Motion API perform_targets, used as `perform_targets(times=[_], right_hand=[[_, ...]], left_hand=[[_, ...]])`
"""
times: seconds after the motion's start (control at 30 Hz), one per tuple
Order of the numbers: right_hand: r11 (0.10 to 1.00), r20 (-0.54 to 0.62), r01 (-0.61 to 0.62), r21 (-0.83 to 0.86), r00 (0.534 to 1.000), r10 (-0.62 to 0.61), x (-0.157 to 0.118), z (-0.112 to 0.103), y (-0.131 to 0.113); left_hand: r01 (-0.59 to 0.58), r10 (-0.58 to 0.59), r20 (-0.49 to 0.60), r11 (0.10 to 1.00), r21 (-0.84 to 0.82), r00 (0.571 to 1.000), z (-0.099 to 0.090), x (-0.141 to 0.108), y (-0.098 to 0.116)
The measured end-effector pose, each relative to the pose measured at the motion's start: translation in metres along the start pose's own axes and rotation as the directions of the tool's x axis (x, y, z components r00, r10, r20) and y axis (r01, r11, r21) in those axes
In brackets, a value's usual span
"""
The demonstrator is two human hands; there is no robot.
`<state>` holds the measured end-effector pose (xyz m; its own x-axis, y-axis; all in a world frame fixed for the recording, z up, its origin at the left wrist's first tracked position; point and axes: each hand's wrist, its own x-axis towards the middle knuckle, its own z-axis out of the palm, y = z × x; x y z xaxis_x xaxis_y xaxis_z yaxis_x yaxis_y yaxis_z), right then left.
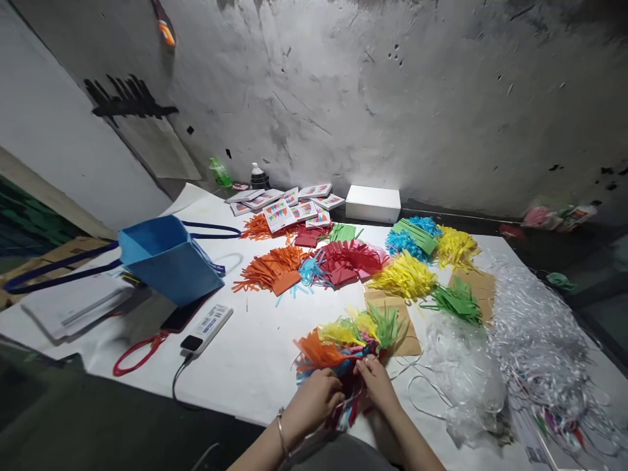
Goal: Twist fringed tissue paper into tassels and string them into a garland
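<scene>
At the table's front edge, a mixed bunch of paper tassels [324, 348] in orange, yellow, green, blue and red lies under my hands. My left hand [318, 398], with a bracelet at the wrist, has its fingers curled against the near side of the bunch. My right hand [377, 381] pinches the bunch from the right, near its middle. A thin pale string seems to run between the hands; the fingertips are partly hidden. Beyond lie loose stacks of fringed paper: orange [275, 271], red [343, 261] and yellow [406, 275].
A blue bag [171, 258], a phone with a red strap [142, 353] and a cabled white device [207, 329] stand left. Printed packets [279, 214] and a white box [373, 204] are at the back. Clear plastic [461, 366] and a white string heap [534, 327] fill the right.
</scene>
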<state>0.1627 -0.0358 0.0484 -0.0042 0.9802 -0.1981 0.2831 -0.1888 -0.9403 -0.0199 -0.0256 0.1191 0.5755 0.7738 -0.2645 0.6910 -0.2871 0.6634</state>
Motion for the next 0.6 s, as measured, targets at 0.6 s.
perform_targets(times=[0.6], right_hand=[[0.986,0.034,0.042,-0.161,0.999,-0.037,-0.045,-0.043,-0.009]], left_hand=[[-0.359,0.422,-0.086,0.848,0.389,0.903,-0.006,0.047,0.003]])
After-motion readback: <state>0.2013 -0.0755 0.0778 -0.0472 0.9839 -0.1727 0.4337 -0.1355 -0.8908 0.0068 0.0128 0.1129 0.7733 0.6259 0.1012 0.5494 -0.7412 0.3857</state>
